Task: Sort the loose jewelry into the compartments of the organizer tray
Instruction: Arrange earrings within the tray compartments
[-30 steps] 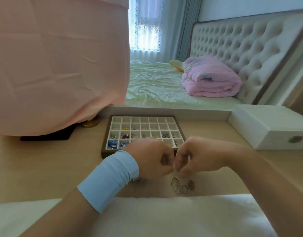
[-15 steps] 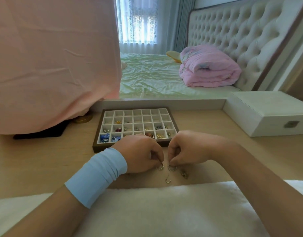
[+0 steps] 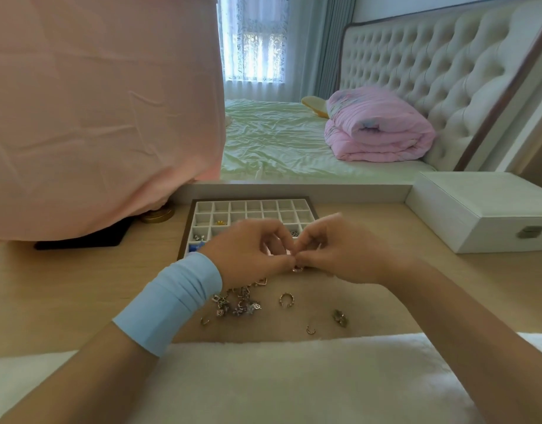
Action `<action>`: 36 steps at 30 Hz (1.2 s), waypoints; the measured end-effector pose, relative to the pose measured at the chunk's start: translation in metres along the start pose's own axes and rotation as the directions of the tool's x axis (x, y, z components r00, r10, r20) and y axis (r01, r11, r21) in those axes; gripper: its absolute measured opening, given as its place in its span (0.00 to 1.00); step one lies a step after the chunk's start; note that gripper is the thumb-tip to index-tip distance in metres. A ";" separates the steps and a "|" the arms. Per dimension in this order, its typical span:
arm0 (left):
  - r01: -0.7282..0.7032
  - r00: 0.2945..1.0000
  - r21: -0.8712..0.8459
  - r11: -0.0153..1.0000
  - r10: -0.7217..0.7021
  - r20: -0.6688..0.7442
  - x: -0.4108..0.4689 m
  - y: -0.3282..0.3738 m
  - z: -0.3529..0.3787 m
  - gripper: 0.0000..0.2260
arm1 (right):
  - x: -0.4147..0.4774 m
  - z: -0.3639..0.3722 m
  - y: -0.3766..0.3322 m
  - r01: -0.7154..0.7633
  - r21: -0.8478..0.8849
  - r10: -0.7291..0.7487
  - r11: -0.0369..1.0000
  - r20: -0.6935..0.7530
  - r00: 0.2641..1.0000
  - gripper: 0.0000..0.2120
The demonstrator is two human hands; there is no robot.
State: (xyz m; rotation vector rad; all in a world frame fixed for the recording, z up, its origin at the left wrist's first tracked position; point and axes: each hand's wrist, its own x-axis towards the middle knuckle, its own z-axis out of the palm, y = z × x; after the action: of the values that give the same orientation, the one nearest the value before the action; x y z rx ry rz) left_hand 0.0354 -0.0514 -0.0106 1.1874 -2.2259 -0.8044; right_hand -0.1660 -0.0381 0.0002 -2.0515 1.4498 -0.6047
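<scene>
Both hands are up over the near edge of the brown-framed organizer tray with white square compartments (image 3: 184, 237), fingertips meeting: the left hand (image 3: 251, 252), with a light blue cloth wristband (image 3: 171, 301), and the right hand (image 3: 340, 252) together pinch a small gold-coloured jewelry piece (image 3: 297, 268), too tiny to make out further. A few compartments on the tray's left side hold small bits. The heap of loose mixed jewelry (image 3: 236, 304) lies on the pale wooden tabletop (image 3: 64, 286) just in front of the tray, an open gold ring (image 3: 286, 299) and a small gold hoop (image 3: 310, 329) beside it. A fluffy white cloth (image 3: 263, 377) covers the near edge. A white wooden box with a metal clasp (image 3: 483, 209) sits to the right, a draped pink sheet (image 3: 95, 117) hangs at the left, and behind are a bed with pale green bedding (image 3: 272, 142), a folded pink quilt (image 3: 379, 130), a tufted cream headboard (image 3: 416, 65) and a curtained window (image 3: 254, 41)
</scene>
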 end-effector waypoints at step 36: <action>0.204 0.965 0.413 0.887 -0.112 -0.237 -0.001 -0.096 -0.045 0.19 | 0.143 0.041 -0.027 -0.055 -0.629 0.048 0.775 -0.029 0.998 0.08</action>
State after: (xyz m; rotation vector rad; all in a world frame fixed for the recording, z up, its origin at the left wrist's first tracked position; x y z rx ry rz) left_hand 0.1189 -0.1057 -0.0453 1.5982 -2.2140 -0.2169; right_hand -0.0757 -0.1591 -0.0058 -2.4861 1.8942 -0.0890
